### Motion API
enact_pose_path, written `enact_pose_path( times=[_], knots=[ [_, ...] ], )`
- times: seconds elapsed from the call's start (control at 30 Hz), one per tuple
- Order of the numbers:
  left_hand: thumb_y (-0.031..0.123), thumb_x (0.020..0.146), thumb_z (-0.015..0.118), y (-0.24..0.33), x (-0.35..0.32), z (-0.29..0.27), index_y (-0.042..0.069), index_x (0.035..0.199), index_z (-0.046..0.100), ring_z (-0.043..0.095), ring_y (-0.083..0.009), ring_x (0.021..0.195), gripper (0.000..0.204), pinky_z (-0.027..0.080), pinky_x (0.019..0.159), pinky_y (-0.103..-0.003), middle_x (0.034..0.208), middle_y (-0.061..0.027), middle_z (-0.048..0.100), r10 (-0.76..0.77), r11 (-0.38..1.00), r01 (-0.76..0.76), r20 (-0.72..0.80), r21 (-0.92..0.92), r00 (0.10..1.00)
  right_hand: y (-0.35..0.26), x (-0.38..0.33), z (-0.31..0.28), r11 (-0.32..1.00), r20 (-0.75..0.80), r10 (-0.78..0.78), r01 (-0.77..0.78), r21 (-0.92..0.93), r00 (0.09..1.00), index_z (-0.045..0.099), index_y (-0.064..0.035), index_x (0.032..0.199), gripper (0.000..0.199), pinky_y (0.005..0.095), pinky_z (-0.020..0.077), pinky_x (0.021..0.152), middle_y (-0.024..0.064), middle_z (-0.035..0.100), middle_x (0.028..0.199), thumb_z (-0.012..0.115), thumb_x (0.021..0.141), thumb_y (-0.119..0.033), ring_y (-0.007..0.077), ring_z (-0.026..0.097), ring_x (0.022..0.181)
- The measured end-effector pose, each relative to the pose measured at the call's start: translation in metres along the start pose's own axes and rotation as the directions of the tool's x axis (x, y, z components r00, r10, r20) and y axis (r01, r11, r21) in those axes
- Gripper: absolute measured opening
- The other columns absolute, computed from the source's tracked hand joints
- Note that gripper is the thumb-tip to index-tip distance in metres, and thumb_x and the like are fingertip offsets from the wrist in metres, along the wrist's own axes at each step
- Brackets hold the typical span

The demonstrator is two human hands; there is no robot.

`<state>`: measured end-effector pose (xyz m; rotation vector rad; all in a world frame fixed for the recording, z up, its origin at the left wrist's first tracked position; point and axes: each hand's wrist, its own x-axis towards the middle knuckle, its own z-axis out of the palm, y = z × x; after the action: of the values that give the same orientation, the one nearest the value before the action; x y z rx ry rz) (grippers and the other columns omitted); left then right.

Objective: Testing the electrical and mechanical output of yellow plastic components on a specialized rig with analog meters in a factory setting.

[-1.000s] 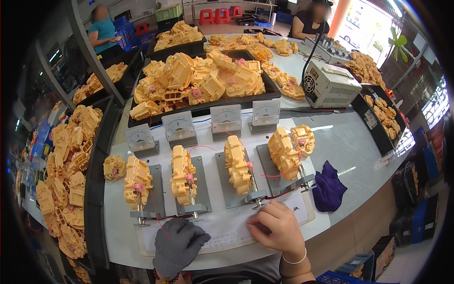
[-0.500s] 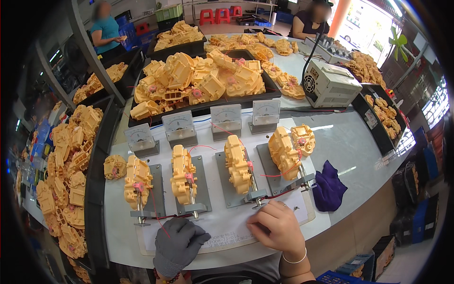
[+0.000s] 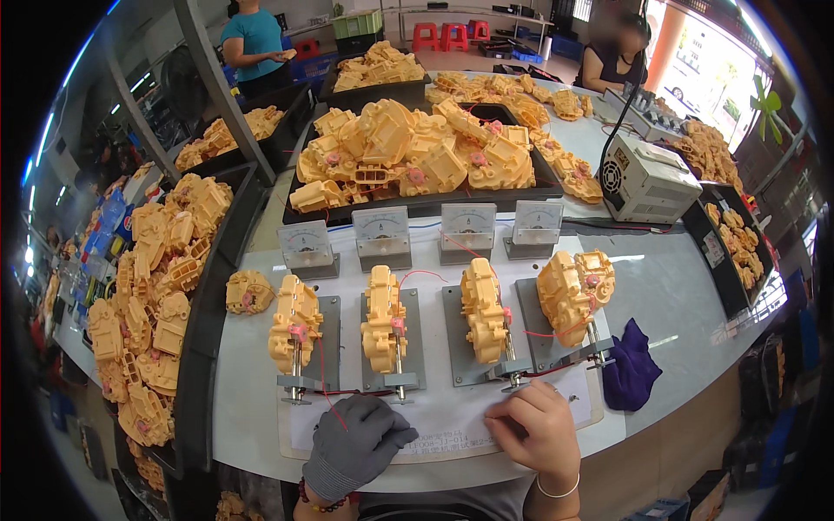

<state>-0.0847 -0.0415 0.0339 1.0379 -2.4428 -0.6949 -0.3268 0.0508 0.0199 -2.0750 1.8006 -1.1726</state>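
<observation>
My left hand (image 3: 354, 443), in a grey glove, rests on the white sheet at the front of the bench with its fingers curled together. A thin red wire (image 3: 325, 382) hangs down from the leftmost yellow plastic gearbox housing (image 3: 294, 326) across the glove. My bare right hand (image 3: 540, 431) lies to the right, fingers bent inward, just in front of the third housing (image 3: 483, 308). Whatever either hand may hold is hidden. The second housing (image 3: 382, 321) and the fourth housing (image 3: 563, 300) also sit on grey metal fixtures, with metal shafts at their front ends.
Analog meters (image 3: 382, 234) stand behind the fixtures. Black bins of yellow housings (image 3: 391, 143) flank the bench at back and left. A grey power supply (image 3: 650, 180) is at the back right, a purple cloth (image 3: 632, 369) at the right. Two other people are further back.
The view has shifted, so the bench sits further right and lower in the picture. Both hands keep nearly the same place on the sheet, with their fingers still curled.
</observation>
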Motion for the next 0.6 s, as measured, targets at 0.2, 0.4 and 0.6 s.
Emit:
enact_pose_path(
  times=[0.2,0.4,0.6],
  knots=[
    [0.025,0.075,0.08,0.0008,-0.0002,0.0,0.009,0.076,0.068,0.062,-0.0277,0.073,0.021,0.05,0.061,-0.041,0.076,-0.0084,0.061,0.006,1.0,-0.006,-0.018,0.002,1.0,-0.0017,0.0004,0.0001,1.0,-0.014,0.006,-0.006,-0.005,1.0,0.062,-0.0071,0.073,0.015,0.0356,0.0442,0.059,0.0057,0.052,0.069,0.075,0.068,-0.006,0.0261,0.052,0.063],
    [0.023,0.075,0.08,0.0012,0.001,-0.0002,0.009,0.073,0.067,0.062,-0.0274,0.071,0.02,0.049,0.059,-0.04,0.074,-0.008,0.061,0.038,0.999,-0.038,-0.029,-0.001,0.999,-0.0021,0.0002,-0.0001,1.0,-0.014,0.01,-0.011,-0.006,1.0,0.063,-0.0075,0.074,0.014,0.0353,0.0446,0.059,0.0054,0.052,0.069,0.076,0.068,-0.006,0.0258,0.052,0.062],
    [0.022,0.073,0.081,0.003,0.0019,-0.0007,0.009,0.072,0.066,0.061,-0.027,0.067,0.019,0.049,0.057,-0.04,0.071,-0.0074,0.059,0.041,0.999,-0.041,-0.046,0.003,0.998,-0.0032,0.0011,-0.0005,1.0,-0.017,0.014,-0.014,-0.009,1.0,0.065,-0.008,0.076,0.014,0.035,0.0447,0.059,0.005,0.051,0.069,0.074,0.067,-0.005,0.0252,0.052,0.062]
  ],
)
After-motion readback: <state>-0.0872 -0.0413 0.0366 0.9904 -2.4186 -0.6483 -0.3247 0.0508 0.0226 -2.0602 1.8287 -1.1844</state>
